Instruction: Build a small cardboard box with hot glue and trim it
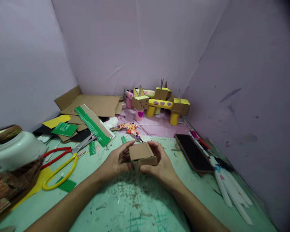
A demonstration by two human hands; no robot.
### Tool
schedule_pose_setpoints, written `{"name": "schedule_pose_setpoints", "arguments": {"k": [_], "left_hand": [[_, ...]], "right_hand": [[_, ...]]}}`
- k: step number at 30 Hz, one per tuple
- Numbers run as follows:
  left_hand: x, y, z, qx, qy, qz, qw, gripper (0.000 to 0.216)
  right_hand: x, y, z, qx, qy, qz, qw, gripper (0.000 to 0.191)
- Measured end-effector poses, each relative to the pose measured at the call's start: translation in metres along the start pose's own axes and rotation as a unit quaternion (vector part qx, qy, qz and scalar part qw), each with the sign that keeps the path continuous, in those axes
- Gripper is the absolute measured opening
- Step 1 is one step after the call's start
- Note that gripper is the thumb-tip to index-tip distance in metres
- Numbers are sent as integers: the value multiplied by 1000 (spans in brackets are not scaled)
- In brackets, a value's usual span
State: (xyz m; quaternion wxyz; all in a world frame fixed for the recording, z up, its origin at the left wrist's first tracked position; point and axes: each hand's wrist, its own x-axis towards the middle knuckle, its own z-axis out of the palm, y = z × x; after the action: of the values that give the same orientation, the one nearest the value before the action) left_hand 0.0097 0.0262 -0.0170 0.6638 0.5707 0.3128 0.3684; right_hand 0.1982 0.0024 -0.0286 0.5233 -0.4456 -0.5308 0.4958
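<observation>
Forearms [79, 196] reach in from the near edge, left hand [116, 161] and right hand [163, 164] curled around opposite sides of a small cardboard box [140, 152] over the green tabletop [103, 198]. A white container [20, 150], contents hidden, sits far left near open scissors [75, 149]; a smartphone [194, 151] lies right.

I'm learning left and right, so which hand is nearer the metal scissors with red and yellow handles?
Left. The left hand is right of the scissors, not touching them; the right hand is farther right, on the far side of the small brown cardboard box.
</observation>
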Motion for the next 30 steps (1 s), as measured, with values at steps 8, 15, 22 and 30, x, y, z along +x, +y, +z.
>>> {"name": "schedule_pose_setpoints", "arguments": {"k": [8, 15, 22, 30], "left_hand": [[-4, 1, 9, 108, 40, 8, 993, 93], [-2, -4, -2, 140, 32, 19, 989, 92], [-4, -2, 3, 101, 59, -1, 993, 82], [-3, -1, 4, 79, 75, -10, 994, 76]], "right_hand": [[-2, 6, 0, -99, -40, -22, 994, 84], [0, 9, -13, -84, -74, -15, 994, 81], [0, 13, -11, -94, -59, -30, 993, 71], [-1, 14, -7, -113, -38, -47, 992, 66]]}}
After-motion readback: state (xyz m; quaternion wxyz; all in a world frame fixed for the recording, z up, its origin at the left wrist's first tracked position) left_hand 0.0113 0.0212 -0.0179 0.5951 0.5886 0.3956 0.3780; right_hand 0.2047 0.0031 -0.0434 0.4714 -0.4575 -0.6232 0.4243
